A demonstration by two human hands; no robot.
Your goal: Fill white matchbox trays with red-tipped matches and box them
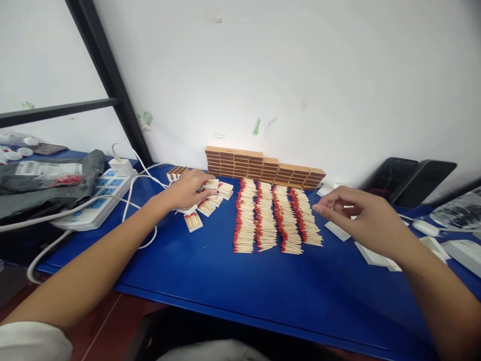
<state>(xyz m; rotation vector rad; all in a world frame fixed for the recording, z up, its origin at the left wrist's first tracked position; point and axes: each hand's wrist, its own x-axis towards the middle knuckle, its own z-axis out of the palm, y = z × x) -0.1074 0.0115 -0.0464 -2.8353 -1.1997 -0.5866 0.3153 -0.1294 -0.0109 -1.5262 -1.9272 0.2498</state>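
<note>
Rows of red-tipped matches [276, 218] lie side by side in the middle of a blue table [233, 281]. Behind them a low wall of stacked brown matchbox sleeves [263, 168] stands against the white wall. My left hand [186, 189] rests palm down on a cluster of open match-filled trays [210, 200], its fingers curled over one tray. My right hand [356, 215] hovers just right of the match rows, fingertips pinched together; what they hold is too small to see. White empty trays [370, 253] lie under and beside it.
A white power strip [99, 198] with white cables [139, 200] sits at the left, next to a grey plastic bag [45, 183]. Two dark phones [409, 180] lean on the wall at the right. A black metal frame [108, 75] rises at the back left.
</note>
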